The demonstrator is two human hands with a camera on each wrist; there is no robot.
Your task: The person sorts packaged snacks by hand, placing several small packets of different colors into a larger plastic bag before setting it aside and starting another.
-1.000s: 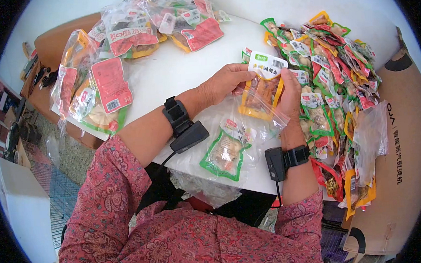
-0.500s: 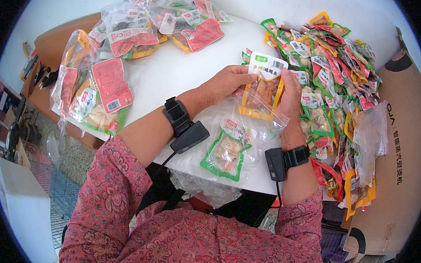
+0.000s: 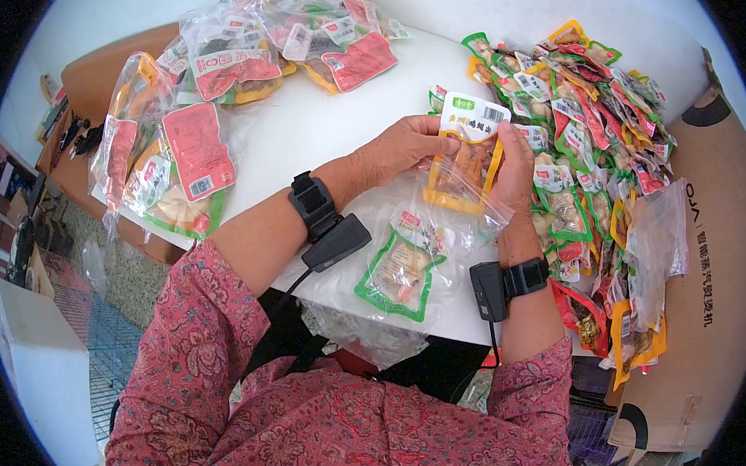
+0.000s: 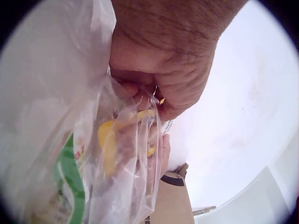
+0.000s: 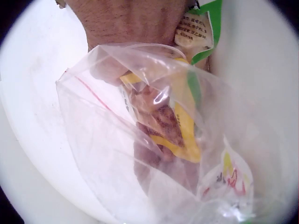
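Observation:
A yellow-edged food packet [image 3: 468, 156] with a white label is held upright between both hands in the head view. The left hand [image 3: 407, 149] pinches its left side, thumb on the front. At its right edge the right hand [image 3: 514, 165] grips it, fingers partly hidden behind. A clear zip bag [image 3: 444, 292] lies below, its mouth around the packet's lower part; inside it is a green-edged packet [image 3: 398, 270]. In the right wrist view the clear plastic [image 5: 93, 154] covers the yellow-edged packet [image 5: 163, 121].
On the right of the white table [image 3: 300, 135] lies a large heap of packets [image 3: 565, 122], with empty clear bags [image 3: 656, 235] over its near end. Filled bags [image 3: 171, 159] stand at the left and back. A cardboard box [image 3: 719, 240] is at the far right.
The left thumb has shifted slightly down on the packet's front. The right hand and the clear bag look unchanged.

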